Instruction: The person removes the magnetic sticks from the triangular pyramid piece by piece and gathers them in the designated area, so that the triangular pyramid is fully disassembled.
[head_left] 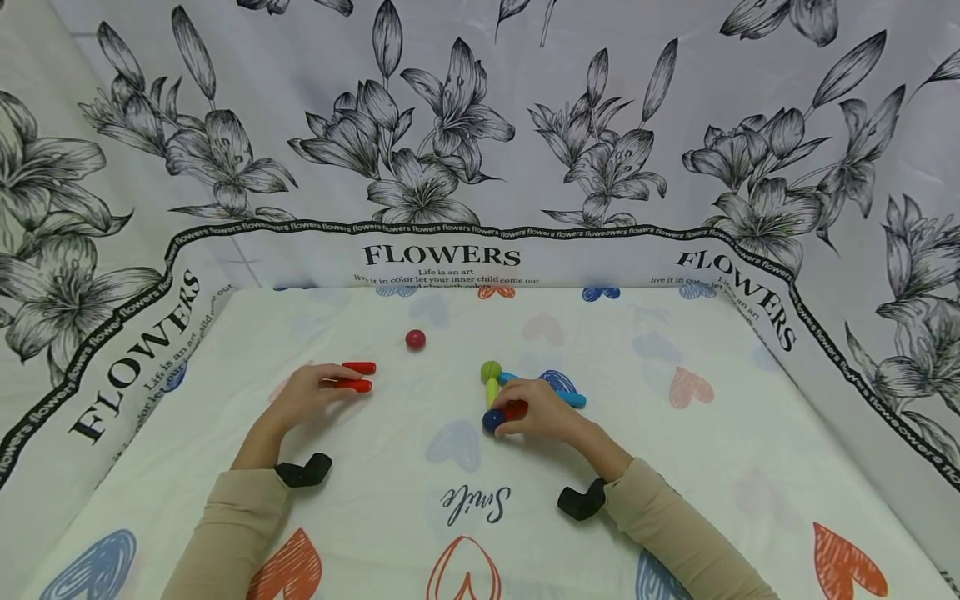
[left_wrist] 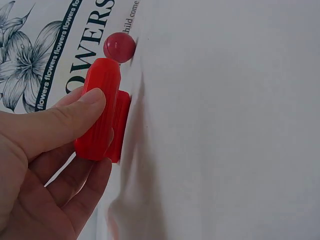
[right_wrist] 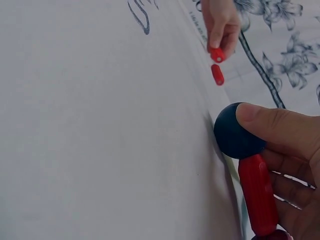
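My left hand pinches a red stick between thumb and fingers; the stick lies flat on the cloth. A second red stick lies right beside it, touching it in the left wrist view. A red ball sits just beyond them. My right hand grips a dark blue ball joined to a red stick, thumb on the ball. That ball touches a yellow-green stick topped by a green ball.
A light blue stick runs from the green ball under my right hand. The table is covered with a white cloth printed with hearts. Flower-print fabric walls close in the back and both sides.
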